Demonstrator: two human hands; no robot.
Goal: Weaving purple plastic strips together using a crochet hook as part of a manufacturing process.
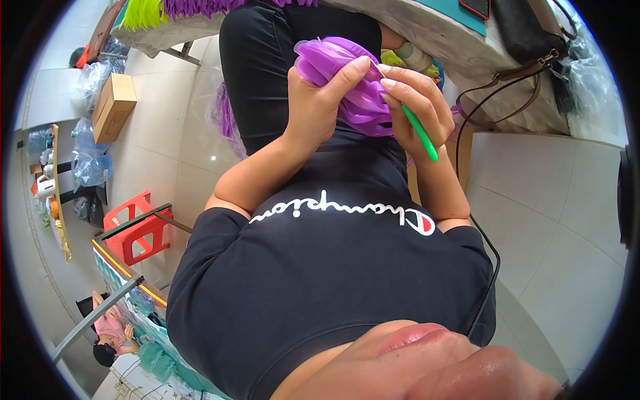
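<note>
Above my lap, my left hand point(315, 100) is closed round a glossy purple moulded piece point(367, 110) with curved strips and gaps between them. It looks like soft plastic, and its exact kind cannot be told. The left thumb presses along its upper side. My right hand point(421, 107) pinches a slim tool with a green handle point(420, 133). That handle slants down past the fingers, and the tool's thin tip lies against the purple piece near my left thumb. The fingers partly cover the tip and the piece's right side.
Lime-green strips point(143, 15) and purple strips point(200, 7) lie on a covered table at the top left. At the upper right are a phone point(476, 7) and a dark handbag point(530, 33). A black cable point(490, 247) runs beside my right arm. A red stool point(140, 227), a cardboard box point(115, 107) and another person point(112, 330) are leftward.
</note>
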